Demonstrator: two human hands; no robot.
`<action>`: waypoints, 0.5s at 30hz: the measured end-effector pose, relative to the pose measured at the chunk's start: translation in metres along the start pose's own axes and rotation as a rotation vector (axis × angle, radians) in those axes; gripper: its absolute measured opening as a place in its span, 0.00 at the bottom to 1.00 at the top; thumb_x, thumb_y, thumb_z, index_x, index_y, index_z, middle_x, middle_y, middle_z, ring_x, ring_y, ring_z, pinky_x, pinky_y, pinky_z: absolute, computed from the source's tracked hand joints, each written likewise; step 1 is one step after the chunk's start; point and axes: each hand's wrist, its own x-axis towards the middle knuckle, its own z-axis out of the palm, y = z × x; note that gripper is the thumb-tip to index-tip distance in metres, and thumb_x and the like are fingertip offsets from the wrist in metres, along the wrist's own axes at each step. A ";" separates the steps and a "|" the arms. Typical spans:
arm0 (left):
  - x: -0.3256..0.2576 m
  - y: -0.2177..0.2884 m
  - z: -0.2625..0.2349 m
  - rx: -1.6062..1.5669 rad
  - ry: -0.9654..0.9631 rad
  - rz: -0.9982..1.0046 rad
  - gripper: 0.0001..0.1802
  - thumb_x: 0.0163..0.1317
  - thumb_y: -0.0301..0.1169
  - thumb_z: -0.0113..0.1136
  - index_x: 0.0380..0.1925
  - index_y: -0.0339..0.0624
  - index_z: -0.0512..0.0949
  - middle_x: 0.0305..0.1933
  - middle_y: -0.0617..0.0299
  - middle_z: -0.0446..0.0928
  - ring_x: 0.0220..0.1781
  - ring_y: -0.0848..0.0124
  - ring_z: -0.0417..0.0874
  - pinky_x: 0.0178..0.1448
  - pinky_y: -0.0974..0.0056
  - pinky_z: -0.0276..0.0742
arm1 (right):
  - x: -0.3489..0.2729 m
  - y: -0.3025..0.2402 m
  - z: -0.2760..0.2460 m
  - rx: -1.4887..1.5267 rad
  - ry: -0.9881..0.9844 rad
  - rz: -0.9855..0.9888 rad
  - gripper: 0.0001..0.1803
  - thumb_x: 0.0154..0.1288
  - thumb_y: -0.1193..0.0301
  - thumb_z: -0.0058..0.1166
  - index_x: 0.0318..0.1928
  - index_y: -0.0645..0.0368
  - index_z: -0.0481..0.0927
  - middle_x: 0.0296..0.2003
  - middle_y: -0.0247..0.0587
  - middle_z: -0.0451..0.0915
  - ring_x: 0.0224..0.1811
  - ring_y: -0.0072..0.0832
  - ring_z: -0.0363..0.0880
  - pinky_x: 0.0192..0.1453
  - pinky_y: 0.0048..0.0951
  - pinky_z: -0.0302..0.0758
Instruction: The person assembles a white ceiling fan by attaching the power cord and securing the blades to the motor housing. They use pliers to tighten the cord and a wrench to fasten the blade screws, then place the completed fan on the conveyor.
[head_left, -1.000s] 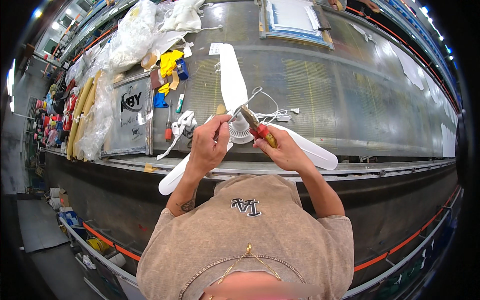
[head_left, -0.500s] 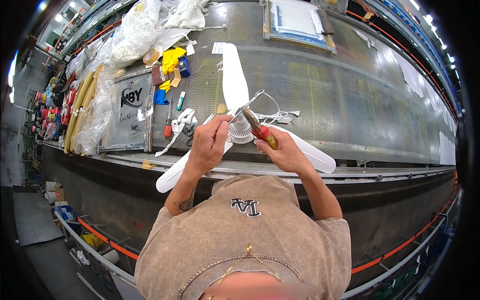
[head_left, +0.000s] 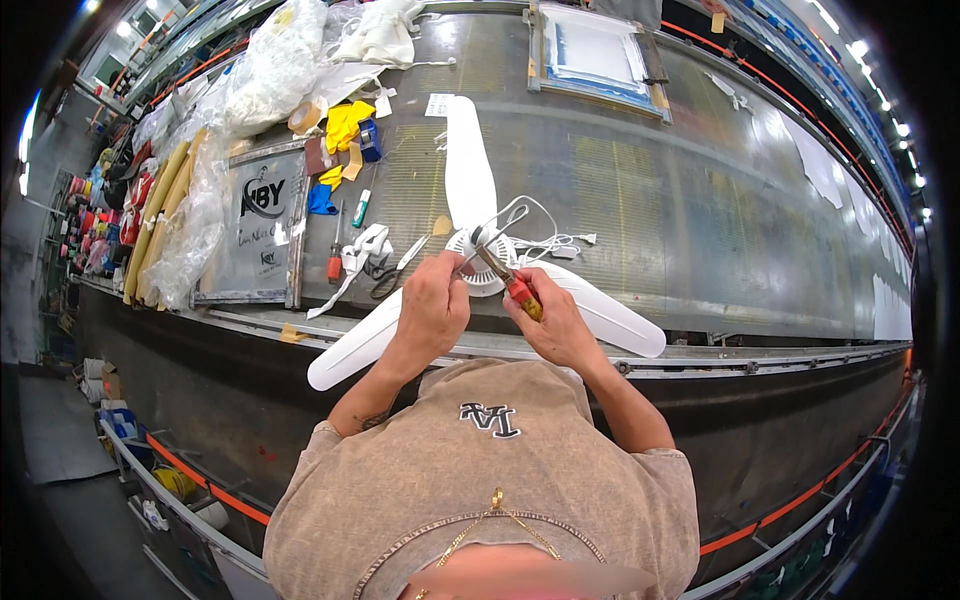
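A white three-bladed fan [head_left: 470, 165] lies at the table's near edge, its ribbed round hub [head_left: 488, 285] between my hands. My right hand [head_left: 552, 318] is closed around the red and yellow handles of a pair of pliers [head_left: 522, 296]. The jaws reach up-left over the hub, against the white cord [head_left: 545, 215] that loops above it. My left hand [head_left: 435, 305] pinches the cord close to the jaws, left of the hub; the fingertips partly hide it. What exactly the jaws grip is too small to tell.
Left of the fan lie scissors [head_left: 385, 285], a red-handled screwdriver [head_left: 335, 262], a white strip of cloth [head_left: 365, 250] and a green-and-white tube [head_left: 361, 208]. A framed screen [head_left: 300, 230] and plastic wrap [head_left: 272, 85] lie farther left. Another frame [head_left: 600, 60] sits at the back.
Both hands and the pliers have moved slightly down toward me, lower over the hub. The cord's loop now stands higher and wider above the hub.
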 end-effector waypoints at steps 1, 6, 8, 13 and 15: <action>-0.001 0.000 0.002 0.002 0.008 -0.017 0.11 0.69 0.25 0.47 0.37 0.32 0.79 0.30 0.44 0.80 0.33 0.46 0.82 0.42 0.48 0.76 | -0.001 -0.001 0.002 0.005 0.002 -0.003 0.20 0.71 0.69 0.62 0.58 0.66 0.74 0.47 0.58 0.83 0.50 0.52 0.84 0.56 0.44 0.78; -0.002 -0.002 0.005 0.018 0.094 0.008 0.14 0.69 0.29 0.47 0.28 0.34 0.77 0.25 0.45 0.77 0.28 0.46 0.79 0.38 0.47 0.74 | -0.002 0.004 0.012 0.033 0.018 -0.008 0.20 0.72 0.67 0.62 0.56 0.64 0.74 0.42 0.55 0.83 0.45 0.49 0.83 0.52 0.43 0.78; -0.003 -0.005 0.007 0.051 0.099 -0.001 0.14 0.69 0.29 0.47 0.27 0.34 0.76 0.24 0.45 0.76 0.28 0.46 0.79 0.37 0.48 0.74 | -0.002 0.009 0.017 0.028 0.033 -0.006 0.19 0.74 0.64 0.62 0.55 0.62 0.74 0.38 0.49 0.82 0.39 0.43 0.81 0.48 0.41 0.77; -0.010 -0.015 0.015 0.076 0.117 -0.003 0.15 0.70 0.30 0.48 0.24 0.36 0.73 0.23 0.44 0.74 0.28 0.44 0.79 0.35 0.45 0.73 | -0.005 0.019 0.028 0.015 0.076 0.000 0.17 0.71 0.61 0.66 0.46 0.62 0.78 0.33 0.50 0.80 0.34 0.41 0.76 0.44 0.41 0.75; -0.013 -0.018 0.018 0.086 0.132 -0.007 0.15 0.71 0.31 0.49 0.23 0.37 0.73 0.22 0.43 0.73 0.28 0.42 0.79 0.34 0.44 0.72 | -0.005 0.023 0.030 -0.021 0.045 0.014 0.18 0.71 0.60 0.66 0.46 0.63 0.79 0.33 0.54 0.81 0.36 0.47 0.80 0.44 0.44 0.76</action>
